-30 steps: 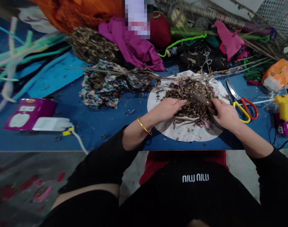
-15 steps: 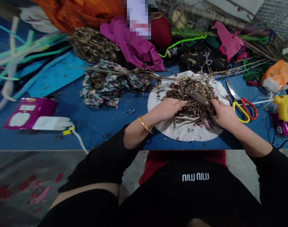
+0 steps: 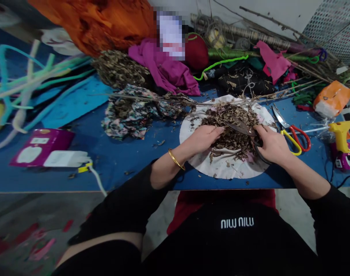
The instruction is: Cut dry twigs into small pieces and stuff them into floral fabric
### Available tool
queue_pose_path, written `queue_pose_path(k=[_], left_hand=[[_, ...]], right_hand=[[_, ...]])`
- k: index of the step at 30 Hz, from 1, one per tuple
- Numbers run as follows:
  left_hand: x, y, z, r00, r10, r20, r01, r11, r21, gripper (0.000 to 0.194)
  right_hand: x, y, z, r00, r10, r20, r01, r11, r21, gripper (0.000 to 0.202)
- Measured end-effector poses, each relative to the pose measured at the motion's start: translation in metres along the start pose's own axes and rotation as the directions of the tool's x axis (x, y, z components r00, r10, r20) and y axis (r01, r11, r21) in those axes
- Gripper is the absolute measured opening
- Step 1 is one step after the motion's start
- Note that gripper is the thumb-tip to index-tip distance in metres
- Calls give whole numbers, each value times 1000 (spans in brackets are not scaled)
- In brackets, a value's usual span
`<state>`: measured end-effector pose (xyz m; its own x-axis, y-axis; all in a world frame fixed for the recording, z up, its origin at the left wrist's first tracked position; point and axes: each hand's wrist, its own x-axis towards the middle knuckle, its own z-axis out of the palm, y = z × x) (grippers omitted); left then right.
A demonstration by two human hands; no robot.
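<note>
On the near side of the blue table (image 3: pixel 140 157), right of middle: round white cloth (image 3: pixel 227 173) lying flat, heap of dried leaves (image 3: pixel 238 143) on it. Right hand (image 3: pixel 274 145) wrapped around the handles of the dark scissors (image 3: pixel 240 127), at the heap's right side; blades point left, over the leaves. Left hand (image 3: pixel 202 138) palm down at the heap's left side, thumb and fingers drawn together at the leaves; can't tell if anything is pinched between them.

Change: small. Whole view has shifted down a bit, looks like a head tilt, not things moving. Against the cloth, both hands sit about where they did; the blade tips now lie lower and closer to the left fingertips, so the scissors look turned slightly. Whether a cut was made, can't tell; heap looks much the same. For the work: reads as still mid-snip in the leaves, no visible gain, and tips near fingers seem the risk.

Around: red-and-yellow scissors (image 3: pixel 290 127) just right of the cloth, unheld; yellow glue gun (image 3: pixel 340 134) farther right; patterned cloth (image 3: pixel 120 124) with dried bits, left of the heap.
</note>
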<state>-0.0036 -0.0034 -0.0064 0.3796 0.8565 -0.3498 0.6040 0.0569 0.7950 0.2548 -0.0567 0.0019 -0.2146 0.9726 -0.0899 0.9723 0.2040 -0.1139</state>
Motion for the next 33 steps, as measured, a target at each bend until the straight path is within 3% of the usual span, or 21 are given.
queue_pose_path(k=[8, 17, 24, 33], left_hand=[[-2, 7, -2, 996, 30, 87, -40, 993, 108, 47], [-5, 6, -2, 999, -12, 45, 11, 1000, 24, 49], [1, 5, -3, 997, 2, 82, -13, 991, 133, 47], [2, 6, -3, 999, -3, 51, -5, 987, 158, 50]], right_hand=[[1, 0, 2, 997, -14, 71, 17, 999, -43, 49], [-1, -7, 0, 992, 28, 123, -19, 997, -73, 41], [0, -7, 2, 998, 13, 66, -7, 996, -91, 47], [0, -9, 4, 994, 46, 103, -33, 991, -129, 43]])
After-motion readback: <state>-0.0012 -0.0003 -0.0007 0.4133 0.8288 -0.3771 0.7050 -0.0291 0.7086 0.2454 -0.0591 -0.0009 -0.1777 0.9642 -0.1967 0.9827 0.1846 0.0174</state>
